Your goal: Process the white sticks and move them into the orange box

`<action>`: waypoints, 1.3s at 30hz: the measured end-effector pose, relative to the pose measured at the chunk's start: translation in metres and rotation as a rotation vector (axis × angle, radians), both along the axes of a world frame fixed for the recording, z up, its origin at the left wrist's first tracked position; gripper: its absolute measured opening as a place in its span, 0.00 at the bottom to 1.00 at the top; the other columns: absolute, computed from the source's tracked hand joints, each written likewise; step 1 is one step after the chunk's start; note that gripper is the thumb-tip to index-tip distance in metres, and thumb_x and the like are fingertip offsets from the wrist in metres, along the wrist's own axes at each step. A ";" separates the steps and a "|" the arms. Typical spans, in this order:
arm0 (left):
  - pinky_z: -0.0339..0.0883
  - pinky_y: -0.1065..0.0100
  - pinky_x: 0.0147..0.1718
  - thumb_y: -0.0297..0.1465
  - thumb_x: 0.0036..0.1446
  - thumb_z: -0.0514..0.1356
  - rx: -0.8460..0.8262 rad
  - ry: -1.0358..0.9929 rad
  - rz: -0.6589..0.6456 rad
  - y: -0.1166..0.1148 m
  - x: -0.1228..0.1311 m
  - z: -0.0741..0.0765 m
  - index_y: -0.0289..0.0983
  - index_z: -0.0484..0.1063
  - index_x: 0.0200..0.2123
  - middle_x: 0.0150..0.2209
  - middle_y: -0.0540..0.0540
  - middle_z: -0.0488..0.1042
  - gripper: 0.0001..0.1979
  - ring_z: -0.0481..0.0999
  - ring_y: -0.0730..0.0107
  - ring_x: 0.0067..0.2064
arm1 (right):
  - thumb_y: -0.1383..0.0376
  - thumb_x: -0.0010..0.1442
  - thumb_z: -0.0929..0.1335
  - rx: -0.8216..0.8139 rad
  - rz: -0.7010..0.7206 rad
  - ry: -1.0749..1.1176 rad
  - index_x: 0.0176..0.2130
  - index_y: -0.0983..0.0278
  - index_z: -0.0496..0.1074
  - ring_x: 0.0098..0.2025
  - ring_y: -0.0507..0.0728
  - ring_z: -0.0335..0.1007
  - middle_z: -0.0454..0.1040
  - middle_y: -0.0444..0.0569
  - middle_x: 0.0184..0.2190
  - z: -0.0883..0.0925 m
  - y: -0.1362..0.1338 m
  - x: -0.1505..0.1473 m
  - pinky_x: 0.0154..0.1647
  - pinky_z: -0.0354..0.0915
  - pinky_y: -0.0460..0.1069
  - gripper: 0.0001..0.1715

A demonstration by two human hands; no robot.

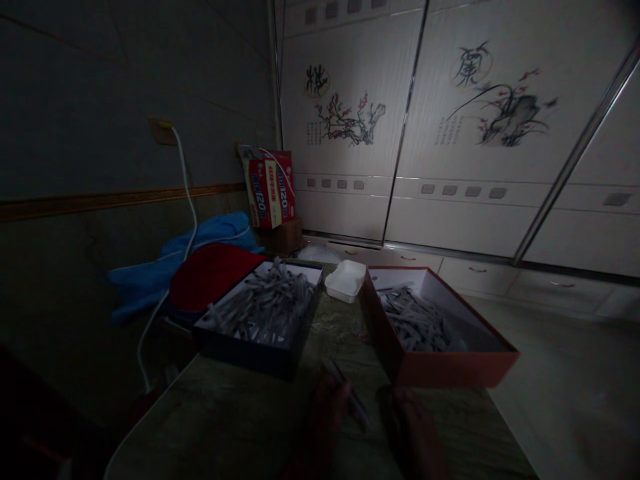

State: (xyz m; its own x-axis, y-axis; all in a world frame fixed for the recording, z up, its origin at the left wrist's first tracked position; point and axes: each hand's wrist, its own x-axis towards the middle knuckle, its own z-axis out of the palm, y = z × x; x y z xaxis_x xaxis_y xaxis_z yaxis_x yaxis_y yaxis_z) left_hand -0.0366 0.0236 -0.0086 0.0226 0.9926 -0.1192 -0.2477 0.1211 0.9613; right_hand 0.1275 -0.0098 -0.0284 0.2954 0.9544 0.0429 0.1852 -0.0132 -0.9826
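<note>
My left hand (331, 399) is closed around a slim pen-like stick (356, 403), pale at its far end and darker along its body. It is low over the table, between two boxes. My right hand (413, 417) is close by on the right, just below the near end of the orange-red box (455, 369). Its fingers are dark and smeared, so whether they hold anything is unclear. Many thin greyish sticks (417, 320) fill part of that box. In the dark blue box (245, 353) on the left lies a heaped pile of similar thin pieces (273, 300).
A white plastic tray (345, 281) stands between the boxes at the back of the table (225, 413). At the left are a red round cushion-like thing (213, 273), blue cloth (220, 233) and a white cable (185, 167). A red carton (273, 190) stands before sliding doors (345, 213).
</note>
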 end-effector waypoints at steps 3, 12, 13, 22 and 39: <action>0.63 0.69 0.24 0.42 0.41 0.64 -0.002 -0.005 -0.069 -0.003 0.002 0.001 0.37 0.71 0.23 0.21 0.51 0.68 0.14 0.68 0.71 0.24 | 0.46 0.47 0.68 -0.088 0.121 0.098 0.30 0.60 0.74 0.35 0.60 0.73 0.78 0.51 0.31 0.006 0.000 -0.006 0.31 0.68 0.49 0.21; 0.53 0.73 0.18 0.42 0.42 0.64 0.038 -0.001 -0.189 -0.004 0.004 -0.009 0.36 0.68 0.23 0.17 0.54 0.66 0.16 0.62 0.78 0.18 | 0.40 0.47 0.66 -0.261 0.402 0.540 0.26 0.66 0.69 0.14 0.45 0.56 0.67 0.42 0.17 0.027 -0.007 -0.044 0.13 0.50 0.40 0.31; 0.53 0.73 0.18 0.42 0.42 0.65 0.031 0.017 -0.171 -0.005 0.003 -0.009 0.35 0.69 0.24 0.19 0.53 0.67 0.16 0.62 0.78 0.18 | 0.40 0.48 0.66 -0.243 0.391 0.516 0.26 0.65 0.69 0.15 0.45 0.56 0.66 0.41 0.17 0.026 -0.008 -0.043 0.13 0.50 0.40 0.30; 0.52 0.74 0.15 0.52 0.46 0.58 -0.008 0.005 -0.177 0.002 0.004 -0.015 0.36 0.70 0.34 0.22 0.52 0.68 0.24 0.62 0.78 0.18 | 0.44 0.51 0.64 0.071 0.010 -0.046 0.22 0.59 0.67 0.25 0.55 0.66 0.69 0.44 0.20 0.081 0.002 0.018 0.25 0.64 0.46 0.23; 0.50 0.74 0.14 0.53 0.37 0.63 -0.076 -0.064 -0.164 0.005 0.010 -0.017 0.35 0.67 0.28 0.18 0.54 0.67 0.26 0.60 0.79 0.15 | 0.51 0.53 0.61 0.215 -0.359 -0.485 0.39 0.66 0.72 0.35 0.63 0.74 0.77 0.56 0.32 0.125 0.075 0.074 0.34 0.65 0.53 0.24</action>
